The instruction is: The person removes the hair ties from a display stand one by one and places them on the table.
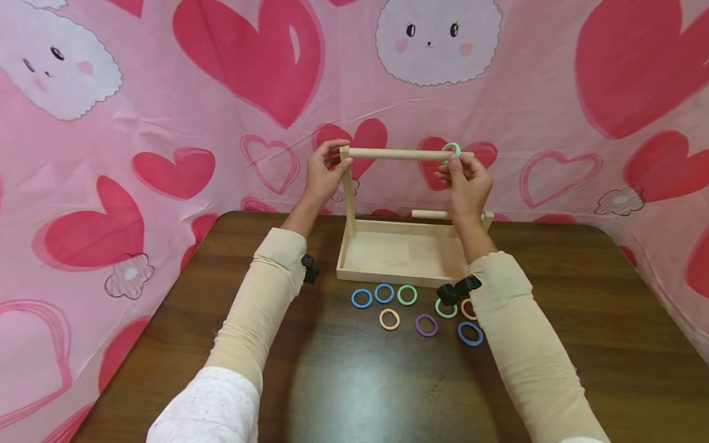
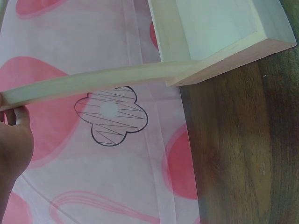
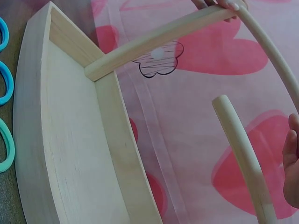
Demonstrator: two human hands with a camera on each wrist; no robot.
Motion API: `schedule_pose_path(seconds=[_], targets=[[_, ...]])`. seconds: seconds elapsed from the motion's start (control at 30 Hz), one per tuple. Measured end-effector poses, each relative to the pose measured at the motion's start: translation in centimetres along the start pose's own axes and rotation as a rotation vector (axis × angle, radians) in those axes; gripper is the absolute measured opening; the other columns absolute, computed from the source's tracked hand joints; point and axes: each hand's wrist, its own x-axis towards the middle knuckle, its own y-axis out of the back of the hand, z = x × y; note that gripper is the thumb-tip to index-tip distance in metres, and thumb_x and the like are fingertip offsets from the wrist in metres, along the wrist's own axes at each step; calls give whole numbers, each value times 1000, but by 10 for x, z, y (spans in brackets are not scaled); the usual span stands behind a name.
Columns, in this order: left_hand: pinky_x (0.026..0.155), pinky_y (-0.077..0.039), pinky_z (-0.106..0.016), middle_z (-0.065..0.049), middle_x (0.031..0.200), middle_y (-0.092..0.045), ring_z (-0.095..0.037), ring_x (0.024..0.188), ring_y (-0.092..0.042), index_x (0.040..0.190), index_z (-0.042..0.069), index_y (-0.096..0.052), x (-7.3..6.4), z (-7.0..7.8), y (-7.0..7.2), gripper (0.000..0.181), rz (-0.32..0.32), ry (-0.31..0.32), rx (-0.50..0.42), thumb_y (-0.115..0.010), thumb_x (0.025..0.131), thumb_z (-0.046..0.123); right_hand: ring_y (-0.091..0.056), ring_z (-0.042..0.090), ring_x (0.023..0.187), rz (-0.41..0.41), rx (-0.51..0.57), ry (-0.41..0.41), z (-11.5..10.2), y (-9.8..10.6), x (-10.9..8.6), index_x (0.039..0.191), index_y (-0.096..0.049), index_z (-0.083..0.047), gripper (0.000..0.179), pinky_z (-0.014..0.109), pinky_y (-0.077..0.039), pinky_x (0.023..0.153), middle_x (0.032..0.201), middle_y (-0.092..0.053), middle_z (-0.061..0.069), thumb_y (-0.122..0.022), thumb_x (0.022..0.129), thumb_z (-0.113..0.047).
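A light wooden rack has a shallow tray base [image 1: 404,279], a tall left post [image 1: 350,203] and a long top rod [image 1: 399,154]. My left hand [image 1: 324,175] grips the post's top where the rod joins it; in the left wrist view this hand [image 2: 16,149] is at the left edge. Near the rod's right end, my right hand [image 1: 469,184] pinches a mint-green ring [image 1: 453,145], which overlaps the rod. Only part of the right hand [image 3: 292,172] appears in the right wrist view, with the ring out of frame. A shorter rod [image 1: 429,214] juts out lower down.
Several rings lie on the brown table [image 1: 343,381] before the tray, among them a blue ring [image 1: 362,307], a beige ring [image 1: 389,329] and a purple ring [image 1: 426,335]. My right forearm partly covers an orange ring. A pink heart-print cloth [image 1: 210,92] hangs behind the table.
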Motion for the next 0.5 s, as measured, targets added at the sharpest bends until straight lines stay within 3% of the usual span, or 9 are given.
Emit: schedule_pose_path(seconds=[0.17,0.5], targets=[[96,-55,-28,-32,128,-62,-26,112,-64,126,-12,-60,1,-1,0,35,1,-3,-3,-64,92,-12,-71,7,57,18,15,-17,-1,4,2,92,-70,-4,6,20,-60,61,67,-73,-2,-66,96,-3],[93,-54,-24,-33,127,-62,-23,109,-64,125,-13,-60,1,-2,0,34,2,-15,-8,-64,91,-13,-70,6,56,69,4,-77,-6,19,8,91,-68,-5,7,19,-58,58,66,-72,-3,-67,97,-9]])
